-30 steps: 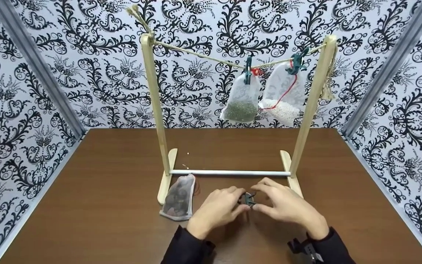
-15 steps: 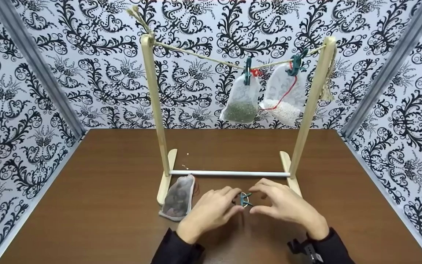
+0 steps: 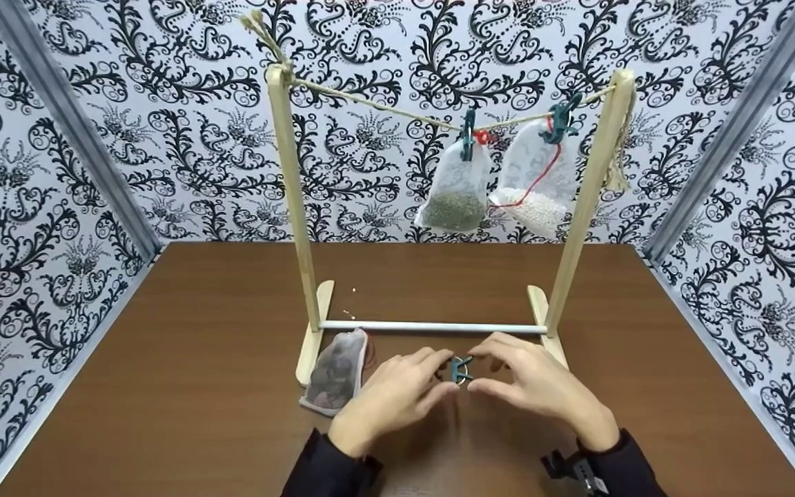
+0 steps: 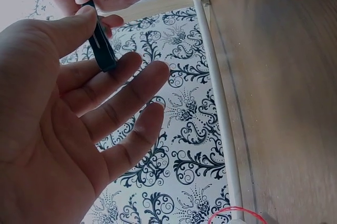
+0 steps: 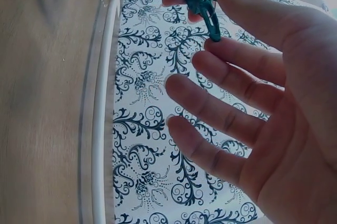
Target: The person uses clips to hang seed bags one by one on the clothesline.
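A small dark green plastic clip [image 3: 462, 371] with a pale ring is held up between the two hands over the front middle of the table. My left hand [image 3: 401, 390] pinches one side of it between thumb and fingertips; the left wrist view shows the clip's edge [image 4: 102, 45] spanning that grip, with the other fingers loosely spread. From the opposite side, my right hand [image 3: 539, 379] has its thumb and index fingertip at the clip's two prongs. In the right wrist view, a prong of the clip [image 5: 210, 21] meets the index fingertip, and the remaining fingers are spread.
A grey mesh bag [image 3: 335, 373] of dark lumps lies by the left foot of a wooden stand [image 3: 294, 186]. From the stand's rope [image 3: 377, 105], green clips hold two white mesh bags, one with green grains [image 3: 456, 207], one with white [image 3: 535, 207]. A white bar [image 3: 432, 326] joins the feet.
Both hands shift slightly; the left moves left and the clip moves a little left and up with it. The clip's prongs have turned into plainer view. The hanging bags stay put.
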The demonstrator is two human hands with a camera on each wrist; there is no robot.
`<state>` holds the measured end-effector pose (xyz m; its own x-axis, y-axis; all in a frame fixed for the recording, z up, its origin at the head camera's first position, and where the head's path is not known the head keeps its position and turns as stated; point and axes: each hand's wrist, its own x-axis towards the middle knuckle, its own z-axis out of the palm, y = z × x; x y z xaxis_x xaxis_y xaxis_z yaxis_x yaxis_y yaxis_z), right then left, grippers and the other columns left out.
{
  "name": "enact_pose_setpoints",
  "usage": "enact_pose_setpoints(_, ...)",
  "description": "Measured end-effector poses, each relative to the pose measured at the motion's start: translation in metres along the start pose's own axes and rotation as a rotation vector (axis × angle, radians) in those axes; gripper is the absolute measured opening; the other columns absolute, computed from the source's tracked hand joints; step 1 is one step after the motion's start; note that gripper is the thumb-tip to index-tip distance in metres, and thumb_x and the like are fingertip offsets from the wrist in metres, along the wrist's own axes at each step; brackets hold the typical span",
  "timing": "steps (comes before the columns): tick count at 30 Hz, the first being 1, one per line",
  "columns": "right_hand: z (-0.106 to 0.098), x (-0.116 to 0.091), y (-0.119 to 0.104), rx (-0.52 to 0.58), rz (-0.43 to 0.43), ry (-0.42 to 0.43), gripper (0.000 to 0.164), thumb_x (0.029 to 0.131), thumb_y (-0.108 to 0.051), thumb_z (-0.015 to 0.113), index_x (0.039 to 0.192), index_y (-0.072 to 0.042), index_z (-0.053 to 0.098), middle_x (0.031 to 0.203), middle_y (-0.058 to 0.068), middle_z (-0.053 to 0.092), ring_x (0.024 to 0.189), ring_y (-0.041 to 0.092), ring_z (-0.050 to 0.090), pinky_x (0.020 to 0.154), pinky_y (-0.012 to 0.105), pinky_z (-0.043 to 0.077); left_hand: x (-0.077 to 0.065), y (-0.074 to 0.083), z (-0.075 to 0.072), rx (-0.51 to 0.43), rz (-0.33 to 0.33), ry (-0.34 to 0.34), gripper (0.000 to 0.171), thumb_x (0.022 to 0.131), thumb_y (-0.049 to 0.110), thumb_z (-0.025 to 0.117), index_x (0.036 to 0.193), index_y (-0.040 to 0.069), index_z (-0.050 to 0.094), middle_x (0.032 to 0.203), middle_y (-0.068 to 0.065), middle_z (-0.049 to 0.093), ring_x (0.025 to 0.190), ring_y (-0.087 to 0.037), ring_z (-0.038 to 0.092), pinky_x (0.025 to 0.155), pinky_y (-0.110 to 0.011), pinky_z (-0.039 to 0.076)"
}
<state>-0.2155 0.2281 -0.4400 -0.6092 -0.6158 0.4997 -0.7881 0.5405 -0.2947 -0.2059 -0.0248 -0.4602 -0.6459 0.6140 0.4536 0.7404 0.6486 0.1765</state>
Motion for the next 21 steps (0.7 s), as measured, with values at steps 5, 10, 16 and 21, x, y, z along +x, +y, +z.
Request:
enact_pose_setpoints(5, 0.0008, 0.0016, -0.0016, 0.002, -0.014, 0.025, 0.035, 0.088, -0.032, 0.08, 0.114, -0.01, 0.071, 0.104, 0.001, 0.072, 0.076, 0.012, 0.067, 0.069, 0.027, 0.057, -0.0011, -0.0014, -0.0014, -0.031, 0.002, 0.004, 0.046, 0.105, 0.044, 0.053, 0.136, 0.011, 0.061, 0.104, -0.001, 0.072, 0.075, -0.012, 0.063, 0.068, -0.029, 0.052)
enact_pose_setpoints(10, 0.0011, 0.0019, -0.0013, 0.002, -0.003, 0.022, 0.036, 0.09, -0.034, 0.078, 0.118, -0.012, 0.07, 0.11, -0.001, 0.071, 0.076, 0.01, 0.067, 0.07, 0.024, 0.056, -0.0013, -0.002, -0.0009, -0.047, -0.015, 0.005, 0.044, 0.106, 0.042, 0.053, 0.136, 0.011, 0.061, 0.102, -0.001, 0.071, 0.075, -0.012, 0.064, 0.067, -0.028, 0.052)
enact_pose_setpoints(16, 0.0019, 0.001, -0.0002, 0.012, 0.011, 0.02, 0.041, 0.09, -0.034, 0.079, 0.123, -0.013, 0.068, 0.114, -0.001, 0.069, 0.076, 0.008, 0.066, 0.07, 0.023, 0.055, -0.0006, -0.0023, -0.0003, -0.036, -0.021, 0.014, 0.043, 0.106, 0.042, 0.052, 0.136, 0.011, 0.061, 0.101, 0.001, 0.071, 0.075, -0.01, 0.065, 0.067, -0.024, 0.051)
enact_pose_setpoints(21, 0.0035, 0.0011, 0.0009, 0.001, -0.007, 0.026, 0.04, 0.089, -0.031, 0.079, 0.122, -0.013, 0.068, 0.11, -0.001, 0.069, 0.076, 0.005, 0.064, 0.066, 0.027, 0.056, -0.0013, -0.0017, -0.0018, -0.043, -0.025, 0.005, 0.043, 0.106, 0.043, 0.051, 0.136, 0.013, 0.061, 0.102, 0.002, 0.071, 0.075, -0.009, 0.065, 0.065, -0.022, 0.05)
